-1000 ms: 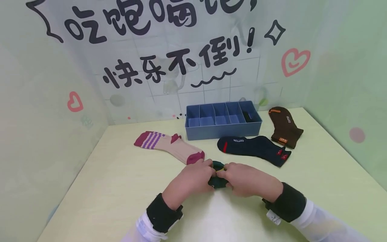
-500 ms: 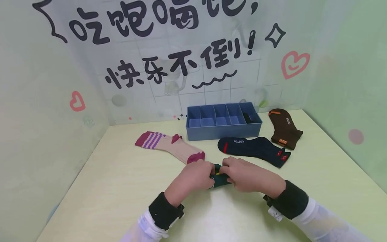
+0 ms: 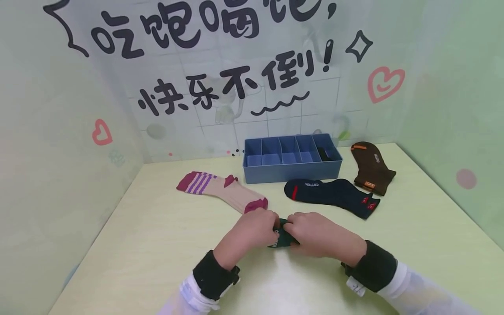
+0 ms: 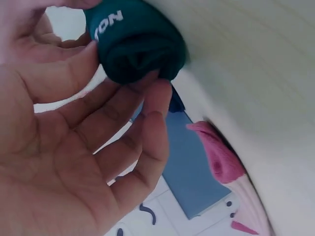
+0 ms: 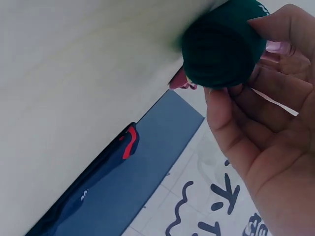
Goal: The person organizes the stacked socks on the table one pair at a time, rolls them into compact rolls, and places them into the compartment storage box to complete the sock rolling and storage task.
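Observation:
A dark green sock (image 3: 284, 237), rolled into a short bundle with white lettering, lies between both hands low over the table. My left hand (image 3: 257, 228) pinches one end of it; in the left wrist view the thumb and fingertips press on the rolled sock (image 4: 140, 44), whose spiral end shows. My right hand (image 3: 320, 234) grips the other end, and the right wrist view shows its thumb and fingers on the bundle (image 5: 221, 46). Just beyond the left hand lies a pink sock (image 3: 230, 192) with purple stripes. Behind the right hand is a navy sock (image 3: 328, 192) with red marks.
A blue box (image 3: 293, 171) with several compartments stands against the back wall; a dark item (image 3: 323, 154) sits in its rightmost compartment. To its right lies a brown sock (image 3: 372, 168). Printed walls enclose the table (image 3: 157, 245) on the back and sides.
The green sock's yellow part and opening, seen between the hands earlier, no longer show; the bundle looks more tightly rolled. The right hand has shifted slightly. The other socks have stayed put.

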`<state>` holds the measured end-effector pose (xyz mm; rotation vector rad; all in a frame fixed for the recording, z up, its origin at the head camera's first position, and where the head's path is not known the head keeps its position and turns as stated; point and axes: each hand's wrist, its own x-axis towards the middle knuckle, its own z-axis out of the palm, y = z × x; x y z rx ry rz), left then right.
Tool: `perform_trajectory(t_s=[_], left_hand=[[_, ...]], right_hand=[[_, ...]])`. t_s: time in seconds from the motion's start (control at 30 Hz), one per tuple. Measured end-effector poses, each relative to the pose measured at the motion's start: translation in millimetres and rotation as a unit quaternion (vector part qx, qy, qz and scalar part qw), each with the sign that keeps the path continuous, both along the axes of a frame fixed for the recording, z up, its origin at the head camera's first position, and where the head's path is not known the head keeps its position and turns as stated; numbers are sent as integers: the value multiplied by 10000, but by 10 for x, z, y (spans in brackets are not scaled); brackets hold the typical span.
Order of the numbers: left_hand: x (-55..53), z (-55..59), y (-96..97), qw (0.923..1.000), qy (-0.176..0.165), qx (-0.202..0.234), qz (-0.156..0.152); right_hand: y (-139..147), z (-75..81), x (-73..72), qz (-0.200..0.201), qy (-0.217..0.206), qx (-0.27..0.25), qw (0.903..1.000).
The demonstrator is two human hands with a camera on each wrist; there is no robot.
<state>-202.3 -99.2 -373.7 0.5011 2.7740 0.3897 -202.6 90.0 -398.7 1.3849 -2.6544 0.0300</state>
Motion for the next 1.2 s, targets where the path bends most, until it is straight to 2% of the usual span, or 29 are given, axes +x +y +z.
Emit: perform_trajectory(t_s=[0.07, 0.13, 0.17, 0.23, 0.3, 0.33, 0.4, 0.53, 0.67, 0.83, 0.93, 1.03, 1.1, 1.2], left_hand=[[18, 5, 0, 9996, 167, -93, -191], [38, 14, 0, 9982, 352, -190, -448], [49, 21, 0, 9975, 387, -203, -556], [63, 36, -1, 9966, 353, -202, -718], [70, 53, 1, 9969, 116, -160, -758], [74, 60, 3, 9971, -40, -113, -748], [78, 61, 10, 9968, -230, -93, -764], [84, 46, 24, 9960, -313, -115, -824], [78, 23, 36, 9955, -140, -190, -916], [73, 7, 60, 9946, 66, -214, -1010], [80, 12, 66, 9957, -15, -113, -921], [80, 18, 71, 9967, -155, 48, -790], [73, 22, 72, 9973, -239, 143, -684], [52, 7, 71, 9976, -267, 250, -593]], right_hand=[[10, -1, -27, -192, -680, -157, 9974], [25, -11, -67, -426, -1566, -419, 9859], [33, -12, -86, -542, -2034, -566, 9760], [50, -10, -120, -791, -2901, -841, 9500], [66, -1, -149, -949, -3494, -981, 9270], [72, 6, -156, -1019, -3687, -990, 9186], [77, 22, -158, -1107, -3860, -924, 9111], [57, 61, -119, -1286, -3684, -716, 9180], [17, 100, -54, -1490, -3451, -585, 9248], [2, 111, -21, -1477, -3547, -508, 9218], [12, 105, -23, -1289, -3632, -544, 9212], [31, 106, -29, -1075, -3515, -700, 9274], [38, 118, -37, -1063, -3478, -803, 9280], [30, 131, -38, -1184, -3527, -909, 9237]])
